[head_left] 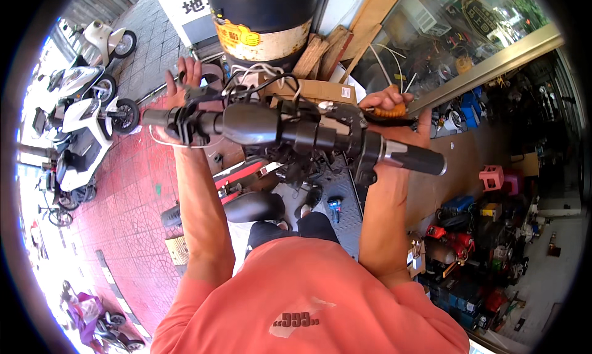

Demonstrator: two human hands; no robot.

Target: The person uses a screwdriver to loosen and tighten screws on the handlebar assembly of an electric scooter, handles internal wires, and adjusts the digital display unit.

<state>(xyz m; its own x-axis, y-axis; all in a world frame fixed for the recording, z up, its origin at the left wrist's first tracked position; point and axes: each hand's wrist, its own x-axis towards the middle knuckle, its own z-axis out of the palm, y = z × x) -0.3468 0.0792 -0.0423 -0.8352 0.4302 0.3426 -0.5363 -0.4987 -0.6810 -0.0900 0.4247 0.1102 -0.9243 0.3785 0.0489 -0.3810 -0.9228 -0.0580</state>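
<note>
A black handlebar [250,125] spans the space in front of me, with dark grips at both ends and cables bunched around its middle. Behind its left grip [155,117] is my left hand [180,86], open, its fingers stretched upward; the bar covers part of the palm. On the other side, my right hand [394,110] sits behind the bar near the right grip [414,158]. Its fingers curl over a brake lever with an orange ribbed sleeve [391,112], while the thumb sticks out. A red and black vehicle body with a dark seat [254,207] lies below.
A large black and white drum [264,30] stands ahead, beside wooden boards [336,49] and a cardboard box [317,90]. A blue power drill [335,208] rests near my feet. Parked scooters [86,141] line the left; tools and parts [456,246] crowd the right, near a pink stool [491,177].
</note>
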